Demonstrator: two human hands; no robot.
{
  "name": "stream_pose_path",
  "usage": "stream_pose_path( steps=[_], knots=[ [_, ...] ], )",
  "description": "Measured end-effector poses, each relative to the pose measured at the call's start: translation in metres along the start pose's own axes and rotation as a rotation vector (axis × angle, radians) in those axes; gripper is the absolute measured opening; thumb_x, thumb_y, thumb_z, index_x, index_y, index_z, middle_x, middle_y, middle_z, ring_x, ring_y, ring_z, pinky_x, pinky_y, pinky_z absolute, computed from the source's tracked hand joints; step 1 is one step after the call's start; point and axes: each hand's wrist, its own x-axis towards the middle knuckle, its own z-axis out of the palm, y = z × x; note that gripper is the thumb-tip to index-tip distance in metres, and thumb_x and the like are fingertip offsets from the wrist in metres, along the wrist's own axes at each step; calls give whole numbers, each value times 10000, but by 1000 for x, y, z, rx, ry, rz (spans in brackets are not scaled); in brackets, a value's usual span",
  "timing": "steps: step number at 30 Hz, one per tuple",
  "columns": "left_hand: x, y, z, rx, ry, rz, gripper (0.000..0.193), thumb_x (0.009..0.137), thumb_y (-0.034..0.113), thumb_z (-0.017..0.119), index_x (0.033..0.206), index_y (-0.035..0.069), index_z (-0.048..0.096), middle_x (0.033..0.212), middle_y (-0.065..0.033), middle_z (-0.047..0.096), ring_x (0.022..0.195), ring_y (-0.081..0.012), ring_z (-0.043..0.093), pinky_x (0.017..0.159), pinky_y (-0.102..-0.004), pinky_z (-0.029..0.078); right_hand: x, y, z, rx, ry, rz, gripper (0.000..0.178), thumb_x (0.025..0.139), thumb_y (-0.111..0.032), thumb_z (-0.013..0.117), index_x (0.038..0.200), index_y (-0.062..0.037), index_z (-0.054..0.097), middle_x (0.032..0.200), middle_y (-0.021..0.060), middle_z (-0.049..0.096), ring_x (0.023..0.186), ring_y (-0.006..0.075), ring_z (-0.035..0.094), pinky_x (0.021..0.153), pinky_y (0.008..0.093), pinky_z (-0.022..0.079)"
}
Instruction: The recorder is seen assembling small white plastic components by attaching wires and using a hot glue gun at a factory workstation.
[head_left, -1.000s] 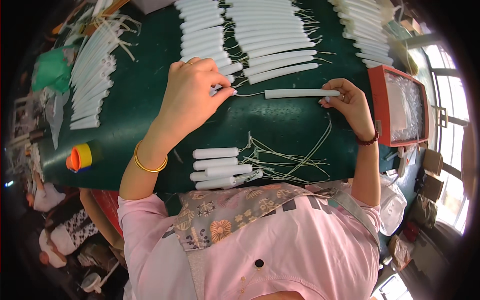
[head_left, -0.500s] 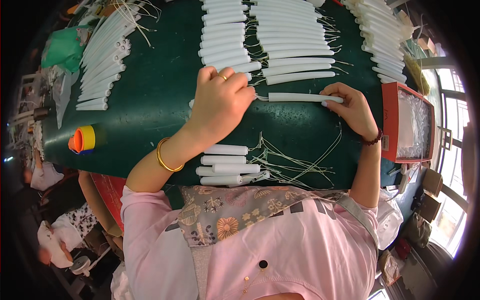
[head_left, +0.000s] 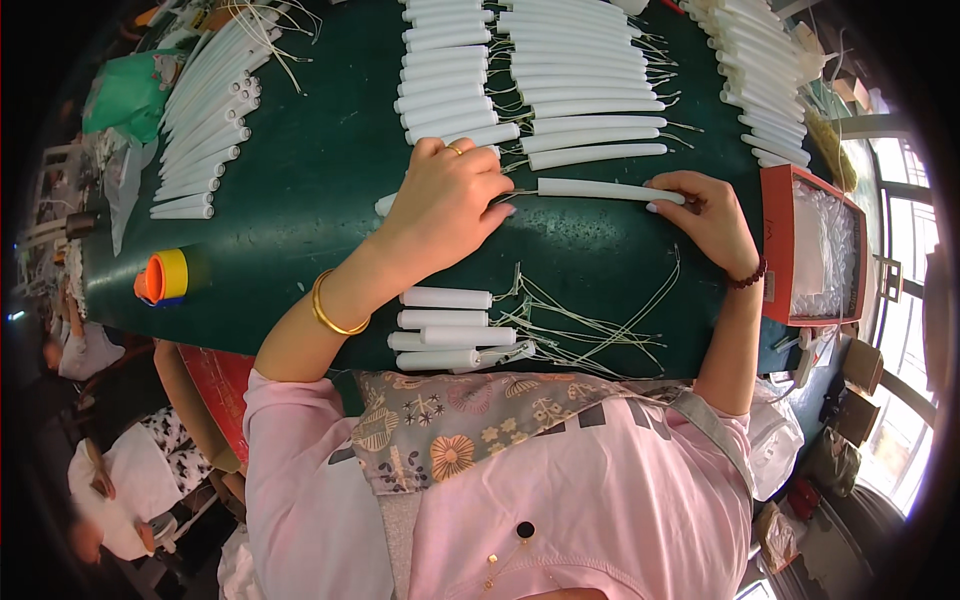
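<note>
My right hand (head_left: 712,215) pinches the right end of a long, slim white tube (head_left: 600,190) lying level above the table. Thin wires run from the tube's left end toward my left hand (head_left: 450,205). Those left fingers are closed over a short white cylinder (head_left: 384,205), whose left end peeks out below the hand; the exact grip is hidden. Beyond my hands lie a column of short white cylinders (head_left: 447,78) and, joined by wires, a column of long white tubes (head_left: 590,100). Several short cylinders (head_left: 468,337) with loose wires (head_left: 590,325) lie near my apron.
On the left are a bundle of white tubes (head_left: 200,150) and a yellow tape roll (head_left: 174,277). To the right stand a red box (head_left: 783,245) with clear plastic inside and another row of white tubes (head_left: 765,90). A person (head_left: 125,480) is at the lower left.
My left thumb has shifted down and away from the curled fingers. The left end of the long tube has risen slightly. At lower left, the other person has moved.
</note>
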Motion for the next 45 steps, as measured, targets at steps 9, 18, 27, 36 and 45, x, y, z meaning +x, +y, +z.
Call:
stream_pose_path(
  steps=[9, 18, 27, 36, 45],
  knots=[
    [-4, 0, 7, 12, 19, 12, 86, 815, 107, 814, 754, 113, 754, 800, 4, 650, 876, -220, 626, 844, -392, 393, -1, -12, 2, -65, 18, -9, 169, 874, 32, 797, 1024, -11, 732, 1008, -8, 704, 808, 31, 569, 708, 207, 459],
    [-8, 2, -26, -173, 92, 10, 335, 765, 181, 898, 1067, 99, 777, 1140, -28, 711, 1063, -257, 657, 964, -425, 444, 4, -7, 5, -129, 180, -316, 228, 824, -5, 831, 1039, -22, 758, 1009, 52, 717, 919, 186, 659, 829, 306, 524],
    [-75, -24, -5, -771, 506, -490, 599, 1129, 258, 478, 1637, 13, 274, 1707, -187, 285, 1624, -333, 191, 1306, -483, 110, 13, -25, 21, -322, 210, -443, 204, 821, -57, 833, 1011, -47, 758, 1016, 47, 736, 1009, 252, 684, 1008, 386, 477],
    [-32, -9, 13, -1014, 593, -488, 617, 1122, 192, 486, 1641, 19, 201, 1723, -212, 227, 1629, -333, 179, 1312, -452, 73, 8, -20, 15, -364, 279, -381, 226, 827, -89, 836, 1038, -60, 760, 1026, 54, 733, 1024, 275, 684, 1035, 410, 472],
    [-30, -1, -17, -94, 242, -69, 830, 809, 148, 862, 1534, 39, 474, 1734, -248, 224, 1608, -447, 208, 1278, -562, 227, 25, -16, 12, -465, 501, -445, 174, 846, -125, 826, 1002, -92, 756, 1060, 25, 717, 1066, 252, 666, 990, 421, 475]
  ],
)
